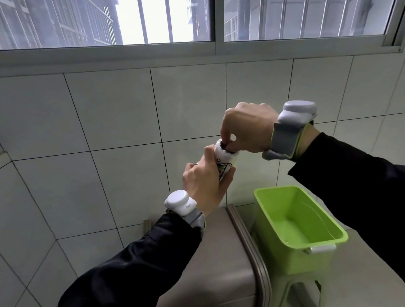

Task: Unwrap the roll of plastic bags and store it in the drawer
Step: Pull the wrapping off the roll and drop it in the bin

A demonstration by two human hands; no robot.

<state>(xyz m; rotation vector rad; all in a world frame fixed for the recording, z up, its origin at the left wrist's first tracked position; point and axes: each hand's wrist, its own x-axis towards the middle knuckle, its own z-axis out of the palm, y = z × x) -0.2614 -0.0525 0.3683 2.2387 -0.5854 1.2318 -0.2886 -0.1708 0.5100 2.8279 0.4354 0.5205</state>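
The bin (299, 223) stands right of the cabinet (214, 263), both before the tiled wall (118, 112) under the window (183, 14).

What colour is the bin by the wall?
Bright green bin, seen in the head view.

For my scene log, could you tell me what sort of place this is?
Probably a home kitchen or utility corner: white tiled wall, barred sliding window, and a green plastic bin beside a grey cabinet.

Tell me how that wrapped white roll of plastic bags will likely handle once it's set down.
The white cylindrical roll of plastic bags would probably roll if laid sideways. It looks light: the left hand alone holds it up. Its glossy wrap, pinched by the right hand, may be slippery.
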